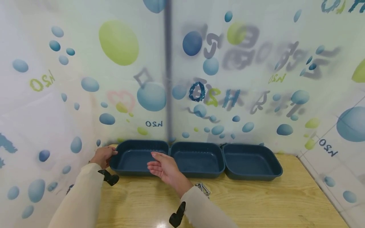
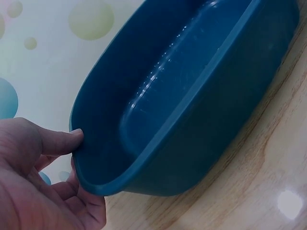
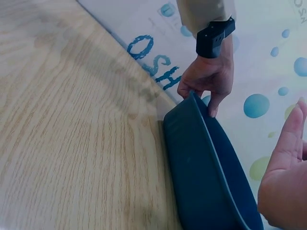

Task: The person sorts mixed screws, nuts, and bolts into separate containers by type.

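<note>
Three dark blue plastic bins stand in a row along the back of the wooden table. My left hand (image 1: 104,156) pinches the outer end of the left bin (image 1: 134,172), its thumb over the rim and its fingers curled below on the outside, as the left wrist view shows. The inside of that bin (image 2: 158,100) holds nothing but a few shiny specks of light. Above the front edge of the same bin hovers my right hand (image 1: 165,167), fingers loosely extended and gripping nothing. In the right wrist view my right hand (image 3: 285,182) appears beside the bin's rim.
The middle bin (image 1: 196,174) and right bin (image 1: 253,177) continue the row. A small pile of metal bolts (image 1: 203,189) lies on the table (image 1: 256,202), partly behind my right forearm. A patterned curtain (image 1: 176,57) hangs close behind the bins.
</note>
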Motion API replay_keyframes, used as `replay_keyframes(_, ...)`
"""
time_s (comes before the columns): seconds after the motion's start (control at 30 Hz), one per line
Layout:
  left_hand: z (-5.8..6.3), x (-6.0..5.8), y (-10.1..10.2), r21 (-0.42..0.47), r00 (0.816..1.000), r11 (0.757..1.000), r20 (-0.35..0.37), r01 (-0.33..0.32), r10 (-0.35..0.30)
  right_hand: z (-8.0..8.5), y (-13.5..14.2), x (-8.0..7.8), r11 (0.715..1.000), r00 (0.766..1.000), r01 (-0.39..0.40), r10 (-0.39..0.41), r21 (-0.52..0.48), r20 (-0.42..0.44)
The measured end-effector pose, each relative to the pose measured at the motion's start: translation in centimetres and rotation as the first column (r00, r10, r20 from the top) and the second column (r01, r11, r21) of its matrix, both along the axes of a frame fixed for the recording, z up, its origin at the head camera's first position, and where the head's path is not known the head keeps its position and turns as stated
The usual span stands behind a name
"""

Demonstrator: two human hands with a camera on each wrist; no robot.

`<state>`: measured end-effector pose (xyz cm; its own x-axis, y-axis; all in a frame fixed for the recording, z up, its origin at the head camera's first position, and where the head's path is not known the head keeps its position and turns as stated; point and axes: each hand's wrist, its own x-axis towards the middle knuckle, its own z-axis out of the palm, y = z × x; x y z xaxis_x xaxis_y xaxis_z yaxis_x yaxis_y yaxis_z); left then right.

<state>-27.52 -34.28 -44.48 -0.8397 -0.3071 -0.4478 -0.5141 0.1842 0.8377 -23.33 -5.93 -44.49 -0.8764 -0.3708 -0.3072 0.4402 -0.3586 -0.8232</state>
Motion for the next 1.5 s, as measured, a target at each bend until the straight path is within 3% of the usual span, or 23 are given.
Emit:
replay_keyframes(0.3,-0.4,-0.2,-0.4,0.01,1.0,1.0,0.009,0.005,-0.005,0.4,0.8,0.9,1.0,1.0,-0.012,0.012,-0.012,-0.016)
replay_keyframes(0.57,-0.6,-0.8,-0.6,0.006,1.0,1.0,0.02,-0.011,0.011,-0.3,2.3,1.4,1.0,0.999,-0.005,0.006,0.01,-0.04)
replay_keyframes(0.93,-0.1,-0.5,0.0,-0.014,1.0,1.0,0.025,-0.01,0.01,-0.5,4.5,1.9,0.999,0.999,0.022,-0.02,0.033,-0.039)
replay_keyframes(1.5,-0.3,-0.4,0.2,-0.023,1.0,1.0,-0.016,-0.009,0.009,-2.0,8.9,2.4,0.997,0.998,0.06,-0.058,0.049,-0.031)
